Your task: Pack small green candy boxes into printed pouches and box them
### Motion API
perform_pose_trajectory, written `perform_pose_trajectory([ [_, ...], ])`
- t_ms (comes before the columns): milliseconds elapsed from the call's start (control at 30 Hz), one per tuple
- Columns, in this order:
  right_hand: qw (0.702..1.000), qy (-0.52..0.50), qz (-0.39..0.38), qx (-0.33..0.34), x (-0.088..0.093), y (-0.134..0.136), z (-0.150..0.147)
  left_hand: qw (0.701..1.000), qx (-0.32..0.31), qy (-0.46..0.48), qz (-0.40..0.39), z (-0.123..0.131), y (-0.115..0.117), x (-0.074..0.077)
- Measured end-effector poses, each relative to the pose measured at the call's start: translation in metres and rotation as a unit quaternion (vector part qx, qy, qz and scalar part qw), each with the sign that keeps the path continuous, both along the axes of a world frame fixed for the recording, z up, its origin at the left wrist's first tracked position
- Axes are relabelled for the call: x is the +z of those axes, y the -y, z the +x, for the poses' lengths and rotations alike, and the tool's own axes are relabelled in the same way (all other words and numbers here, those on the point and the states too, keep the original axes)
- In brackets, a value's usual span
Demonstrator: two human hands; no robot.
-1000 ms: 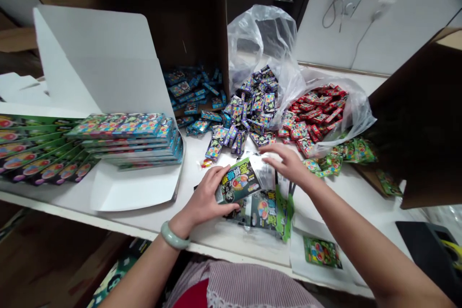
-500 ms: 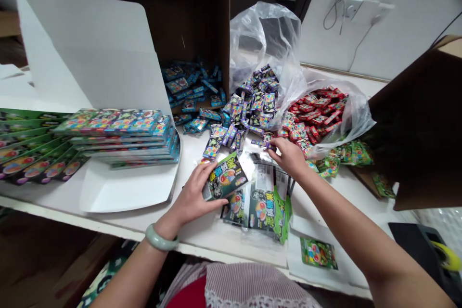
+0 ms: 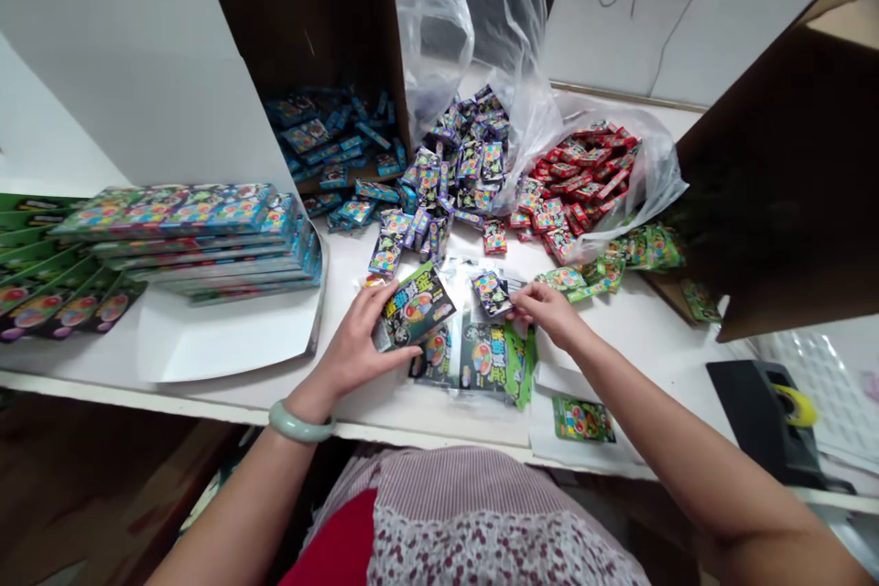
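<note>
My left hand (image 3: 361, 339) grips a black and green printed candy bag (image 3: 420, 304) by its left side, tilted above the table. Between the fingertips of my right hand (image 3: 549, 313) is a small purple candy box (image 3: 491, 293), its printed face turned up. The box is to the right of the bag and apart from it. Below both hands lie flat printed bags (image 3: 484, 359) with the same lettering, in a loose stack. Whether anything is inside the held bag is hidden. Behind my hands spreads a heap of purple candy boxes (image 3: 429, 188).
Red candy boxes (image 3: 583, 174) spill from a clear plastic bag (image 3: 659, 169). Blue boxes (image 3: 343, 151) fill a carton's mouth. An open white box (image 3: 226, 339) holds stacked packs (image 3: 206, 211). Green packets (image 3: 645, 247), a green card (image 3: 583, 419) and a tape dispenser (image 3: 762, 421) are to the right.
My right hand has drawn the purple candy box back from the heap and turned its broad face up, over the flat bags. My left hand keeps its hold. The camera view has shifted.
</note>
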State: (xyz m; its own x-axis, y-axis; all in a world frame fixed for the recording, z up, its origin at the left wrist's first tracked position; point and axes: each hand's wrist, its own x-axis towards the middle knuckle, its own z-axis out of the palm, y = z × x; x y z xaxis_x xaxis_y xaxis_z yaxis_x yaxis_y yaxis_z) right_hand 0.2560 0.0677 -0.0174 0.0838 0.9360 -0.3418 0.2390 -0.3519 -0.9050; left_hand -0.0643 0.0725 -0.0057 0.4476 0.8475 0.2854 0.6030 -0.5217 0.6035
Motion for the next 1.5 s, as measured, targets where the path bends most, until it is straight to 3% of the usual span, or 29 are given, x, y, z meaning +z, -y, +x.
perform_pose_trajectory([
  [67,0.999,0.023,-0.004,0.025,0.006,0.008,0.003,1.0,-0.005,-0.002,0.008,0.001,0.001,0.0],
  [167,0.975,0.168,0.091,0.11,0.019,0.01,0.006,1.0,-0.007,-0.01,-0.003,0.0,0.001,-0.001],
  [267,0.886,0.327,0.188,0.268,0.024,-0.005,0.004,1.0,-0.02,-0.015,-0.014,0.001,0.001,-0.001],
  [367,0.831,0.376,0.183,0.368,0.018,-0.024,-0.002,0.998,-0.056,-0.023,-0.018,0.002,0.002,0.001],
  [433,0.826,0.37,0.195,0.378,0.016,-0.029,-0.003,0.997,-0.066,-0.029,-0.02,0.002,0.004,0.004],
  [500,0.845,0.341,0.236,0.338,0.022,-0.026,-0.002,0.997,-0.061,-0.034,-0.021,0.002,0.005,0.005],
  [600,0.861,0.287,0.31,0.283,0.051,-0.009,0.002,0.997,-0.065,-0.031,-0.023,0.004,0.006,0.004],
  [767,0.806,0.304,0.317,0.397,0.102,0.01,-0.002,0.995,-0.095,-0.02,-0.004,0.015,0.002,0.006],
  [1000,0.762,0.352,0.275,0.468,0.108,0.001,-0.009,0.992,-0.122,-0.041,0.007,0.015,0.006,0.013],
  [1167,0.764,0.371,0.259,0.459,0.108,-0.005,-0.014,0.99,-0.134,-0.037,-0.027,0.017,0.006,0.014],
  [1333,0.802,0.293,0.267,0.447,0.096,-0.003,-0.021,0.989,-0.14,-0.014,-0.034,0.027,0.008,0.011],
  [1500,0.85,0.285,0.317,0.31,0.077,0.012,-0.027,0.996,-0.083,0.004,-0.036,0.022,0.012,0.005],
])
